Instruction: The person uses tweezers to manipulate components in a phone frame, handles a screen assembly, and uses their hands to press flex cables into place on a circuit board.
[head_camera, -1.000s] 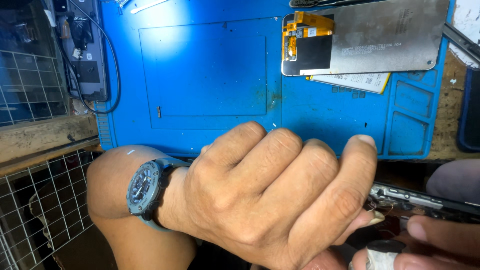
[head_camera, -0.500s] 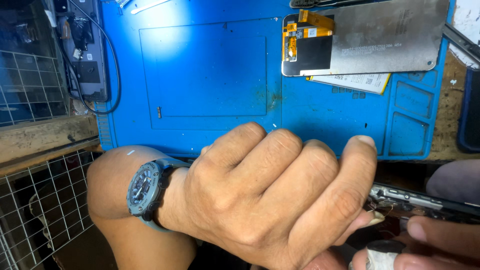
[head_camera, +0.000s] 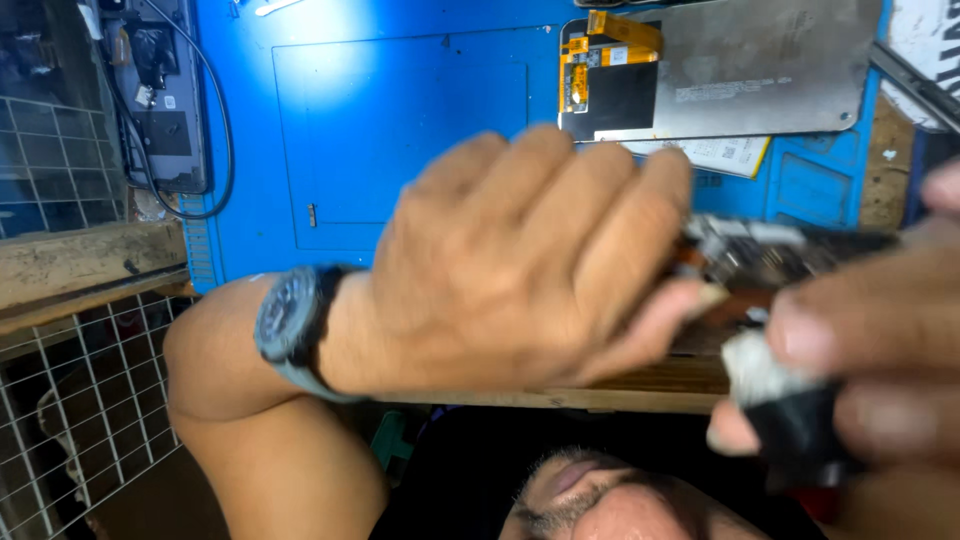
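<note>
Two hands have been raised and brought nearer within the last second: the opened phone (head_camera: 790, 250), clasped in the left hand (head_camera: 520, 270) grip, is now seen at three o'clock over the blue mat (head_camera: 400, 130), while a white-tipped black tool (head_camera: 780, 400), clenched in the right hand (head_camera: 880, 340) grip, is pressed close at five o'clock, so work on the phone is judged under way

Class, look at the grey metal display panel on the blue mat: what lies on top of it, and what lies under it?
On the display panel, at its left end, sit a black patch and orange flex cables. Under its lower edge a white and yellow paper sticks out onto the blue mat; the rest of the paper is covered.
</note>
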